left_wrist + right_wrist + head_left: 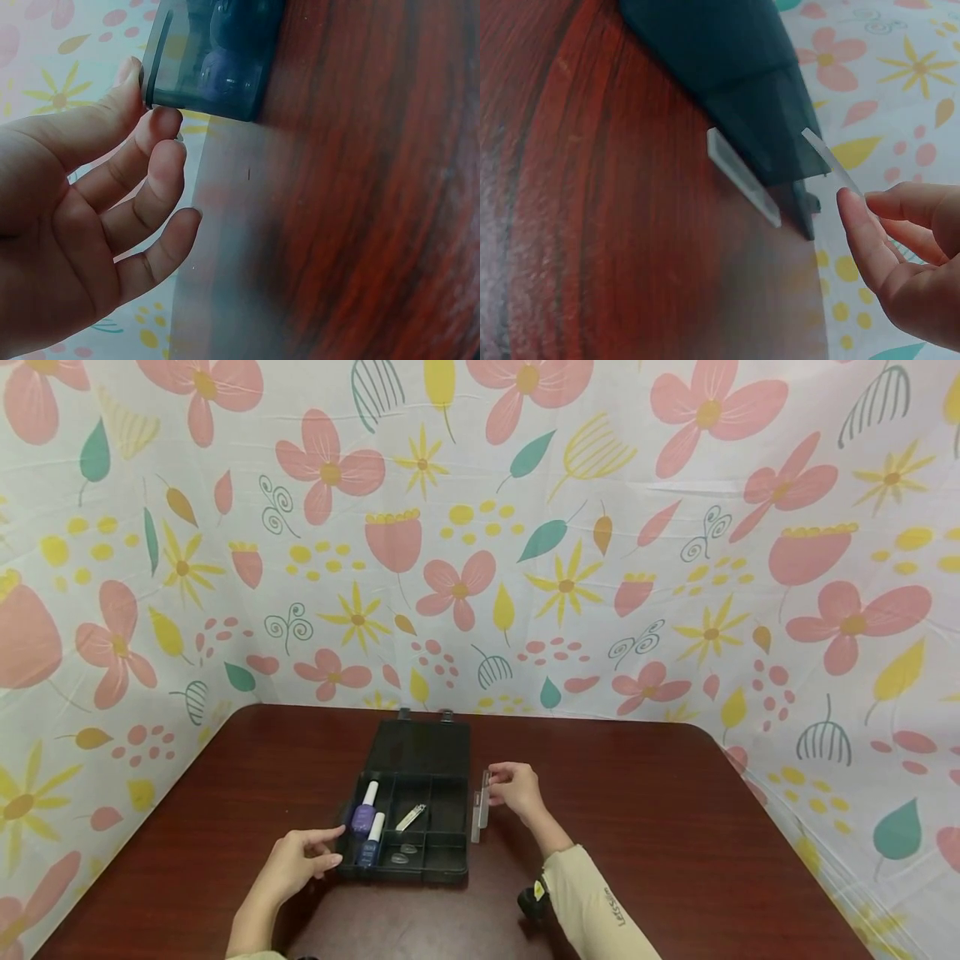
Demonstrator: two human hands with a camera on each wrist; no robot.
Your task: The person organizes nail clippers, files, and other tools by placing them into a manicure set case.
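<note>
A black compartment box (446, 875) lies open, its lid folded back. My left hand (294, 862) holds the box's near left corner between thumb and index finger; its other fingers hang loosely. Beside the box's right wall, my right hand (516, 791) pinches a clear flat plastic strip (829, 159), raised above the table. A second clear strip (742, 180) is below it, close to the box. The left compartments hold a purple nail polish bottle (363, 818) and a blue nail polish bottle (369, 852). A nail clipper (411, 817) lies in the middle compartment, with small clear oval pieces (400, 858) in front.
The box stands on a dark red-brown wooden table (637, 827). A flower-printed cloth (480, 543) hangs behind and on both sides. A black device (532, 902) is strapped at my right wrist, over a beige sleeve (592, 902).
</note>
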